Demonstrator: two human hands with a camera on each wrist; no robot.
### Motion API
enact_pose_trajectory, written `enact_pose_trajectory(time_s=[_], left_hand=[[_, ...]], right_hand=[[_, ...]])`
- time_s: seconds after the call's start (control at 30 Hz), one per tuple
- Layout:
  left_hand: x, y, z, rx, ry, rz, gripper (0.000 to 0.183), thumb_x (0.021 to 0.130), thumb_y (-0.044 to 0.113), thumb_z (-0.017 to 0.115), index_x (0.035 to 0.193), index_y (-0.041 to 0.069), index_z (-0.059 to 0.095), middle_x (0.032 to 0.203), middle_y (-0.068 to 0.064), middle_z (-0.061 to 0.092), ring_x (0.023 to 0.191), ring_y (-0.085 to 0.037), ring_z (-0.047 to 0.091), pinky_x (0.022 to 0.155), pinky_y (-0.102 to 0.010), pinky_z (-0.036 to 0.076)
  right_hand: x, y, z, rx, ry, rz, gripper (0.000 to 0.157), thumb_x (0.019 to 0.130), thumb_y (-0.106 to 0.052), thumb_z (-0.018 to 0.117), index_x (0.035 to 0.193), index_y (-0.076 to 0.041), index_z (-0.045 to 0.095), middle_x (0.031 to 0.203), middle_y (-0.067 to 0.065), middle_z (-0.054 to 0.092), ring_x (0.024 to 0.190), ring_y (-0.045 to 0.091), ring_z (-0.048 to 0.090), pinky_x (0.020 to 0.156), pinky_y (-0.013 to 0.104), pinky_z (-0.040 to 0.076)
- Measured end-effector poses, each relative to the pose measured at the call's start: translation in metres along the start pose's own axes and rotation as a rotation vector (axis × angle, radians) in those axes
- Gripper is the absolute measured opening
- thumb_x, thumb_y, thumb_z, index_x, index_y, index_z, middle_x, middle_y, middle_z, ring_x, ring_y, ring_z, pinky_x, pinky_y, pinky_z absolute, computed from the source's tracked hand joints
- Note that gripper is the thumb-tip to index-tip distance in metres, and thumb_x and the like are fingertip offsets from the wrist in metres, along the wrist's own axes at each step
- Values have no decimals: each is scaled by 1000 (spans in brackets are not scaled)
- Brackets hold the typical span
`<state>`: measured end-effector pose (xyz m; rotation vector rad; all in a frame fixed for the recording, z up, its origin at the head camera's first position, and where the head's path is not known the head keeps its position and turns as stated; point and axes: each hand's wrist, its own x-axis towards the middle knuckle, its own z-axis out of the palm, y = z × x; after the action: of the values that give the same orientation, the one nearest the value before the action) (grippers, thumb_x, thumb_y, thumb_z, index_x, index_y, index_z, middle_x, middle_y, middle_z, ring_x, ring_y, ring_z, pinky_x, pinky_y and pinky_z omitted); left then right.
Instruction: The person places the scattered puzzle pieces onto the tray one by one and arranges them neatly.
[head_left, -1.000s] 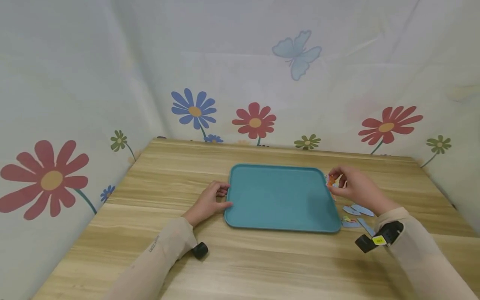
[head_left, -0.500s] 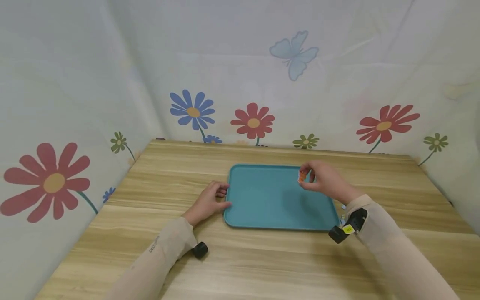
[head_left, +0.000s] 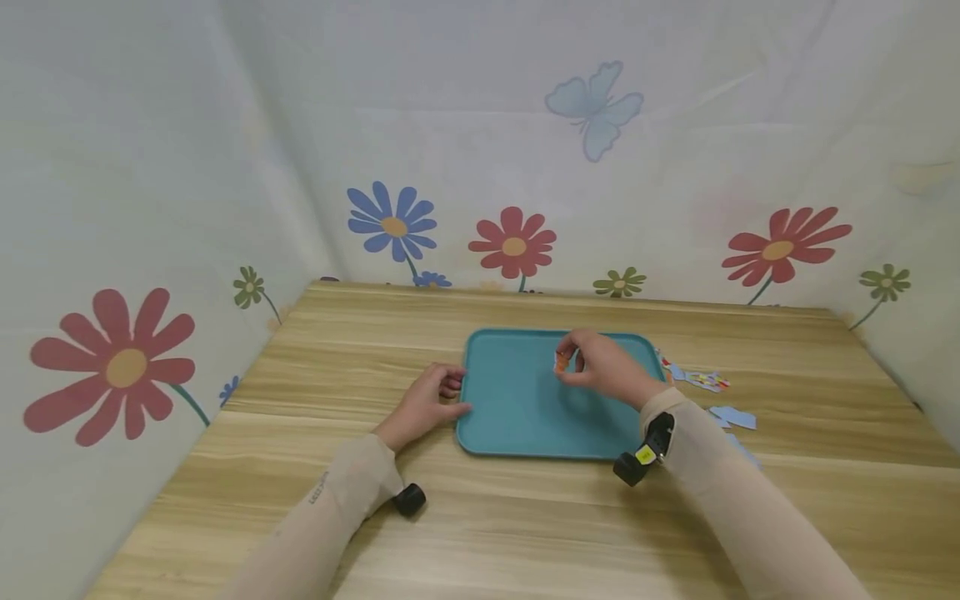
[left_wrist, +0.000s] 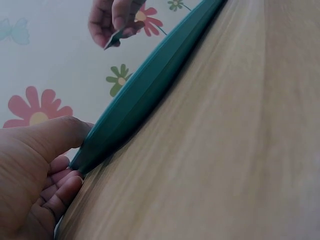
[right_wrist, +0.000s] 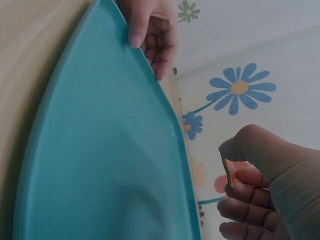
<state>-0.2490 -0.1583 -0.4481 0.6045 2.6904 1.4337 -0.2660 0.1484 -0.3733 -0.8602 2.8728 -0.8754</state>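
Note:
A teal rectangular tray [head_left: 510, 417] lies on the wooden table. My left hand [head_left: 426, 405] grips its left edge, thumb over the rim and fingers at the outer side, as the right wrist view shows. Above the right half of the tray, my right hand [head_left: 606, 368] pinches a small, thin orange puzzle piece [head_left: 560, 363] between thumb and fingers. The piece [right_wrist: 231, 170] stands tilted on edge in the right wrist view, raised clear of the tray. A shadow of the right hand falls on the tray's surface.
Several flat puzzle pieces, light blue [head_left: 735, 417] and multicoloured [head_left: 707, 381], lie on the table [head_left: 570, 525] right of the tray, some partly behind the right forearm. A white cloth wall [head_left: 465, 125] with printed flowers and a butterfly stands behind and to the left.
My right hand has carried the orange puzzle piece leftward from beside the tray's right edge to over the tray. The left hand and the tray have stayed in place.

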Motion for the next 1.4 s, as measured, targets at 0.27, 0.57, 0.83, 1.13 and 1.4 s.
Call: enact_pose_trajectory(time_s=[0.27, 0.57, 0.83, 1.13, 1.4], left_hand=[[1, 1, 1, -6, 0, 6, 53, 82, 9, 76, 127, -6, 51, 114, -20, 54, 100, -26, 57, 90, -38, 52], [0, -4, 2, -16, 5, 27, 53, 82, 8, 76, 127, -7, 52, 113, -21, 54, 100, -28, 57, 89, -38, 52], [0, -4, 2, -16, 12, 40, 53, 82, 9, 76, 126, -7, 52, 112, -21, 54, 99, -28, 58, 88, -38, 53], [-1, -5, 4, -4, 18, 3, 52, 82, 9, 76, 126, -4, 53, 112, -17, 55, 98, -23, 58, 88, -31, 53], [-1, -5, 2, 8, 11, 10, 52, 82, 10, 76, 127, -4, 52, 113, -16, 55, 100, -23, 58, 89, -32, 53]], right_hand=[[19, -2, 16, 1, 0, 9, 25, 86, -21, 68, 105, -5, 62, 95, 6, 63, 73, 13, 53, 68, 28, 48], [37, -2, 39, -14, -14, 18, 26, 87, -20, 70, 106, -5, 62, 98, 7, 63, 73, 13, 53, 67, 27, 48], [49, -6, 57, -65, -17, 1, 28, 86, -20, 70, 107, -4, 62, 97, 7, 64, 79, 15, 57, 75, 33, 52], [57, -11, 72, -111, -47, 31, 32, 86, -22, 71, 110, -3, 62, 97, 6, 63, 85, 16, 58, 83, 37, 53], [59, -17, 74, -137, -52, 49, 32, 87, -23, 70, 112, -4, 62, 101, 7, 61, 89, 17, 57, 85, 39, 52]])
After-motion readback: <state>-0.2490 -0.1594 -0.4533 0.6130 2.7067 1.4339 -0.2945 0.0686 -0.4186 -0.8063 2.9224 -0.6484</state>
